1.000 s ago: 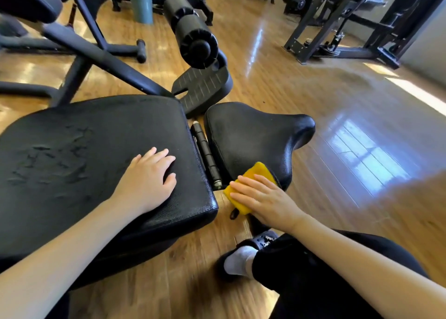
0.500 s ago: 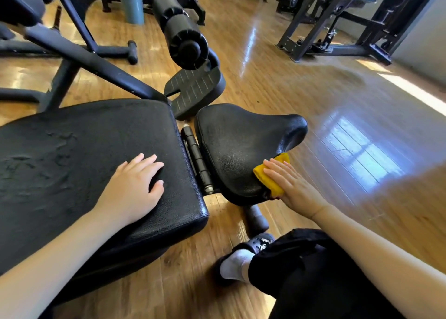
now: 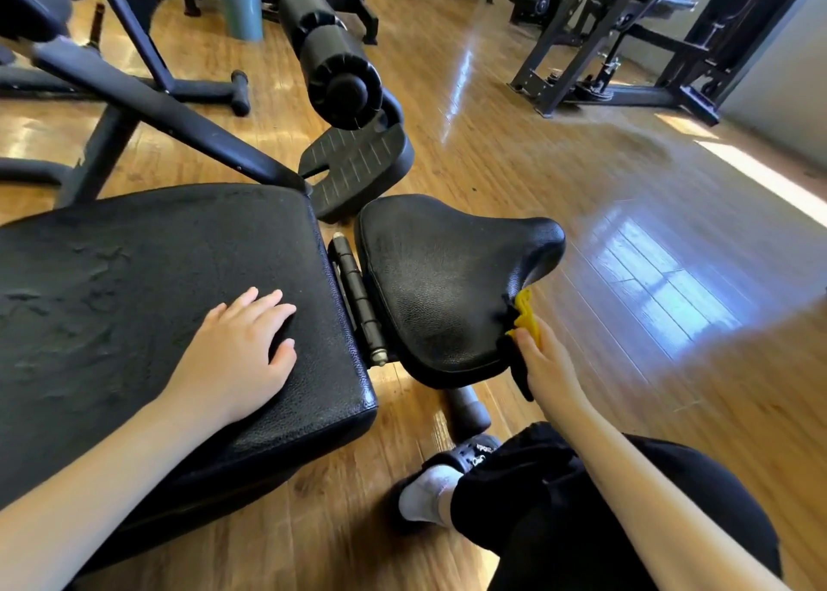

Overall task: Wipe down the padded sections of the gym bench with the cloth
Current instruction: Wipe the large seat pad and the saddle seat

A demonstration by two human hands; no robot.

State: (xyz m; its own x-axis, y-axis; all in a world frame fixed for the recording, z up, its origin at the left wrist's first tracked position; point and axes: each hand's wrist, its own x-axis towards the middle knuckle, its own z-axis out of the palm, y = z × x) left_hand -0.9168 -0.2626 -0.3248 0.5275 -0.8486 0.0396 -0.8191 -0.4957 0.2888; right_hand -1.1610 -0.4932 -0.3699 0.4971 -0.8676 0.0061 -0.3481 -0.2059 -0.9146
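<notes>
Yellow cloth worked along the right edge of the small seat pad

The right hand (image 3: 548, 366) pressed the yellow cloth (image 3: 527, 317) against the right side of the seat pad (image 3: 443, 286), at the scene's near right; whether its fingers curled round the cloth could not be told, as they were hidden behind the edge. The left hand (image 3: 241, 357) lay flat, fingers spread and relaxed, on the large back pad (image 3: 134, 286), holding nothing. The cloth looked light, soft and easily bunched, best kept under the fingers. Both pads were black pebbled vinyl, firm and rounded; the larger one was cracked and peeling. A ribbed foam roller (image 3: 331, 62) stood beyond
</notes>
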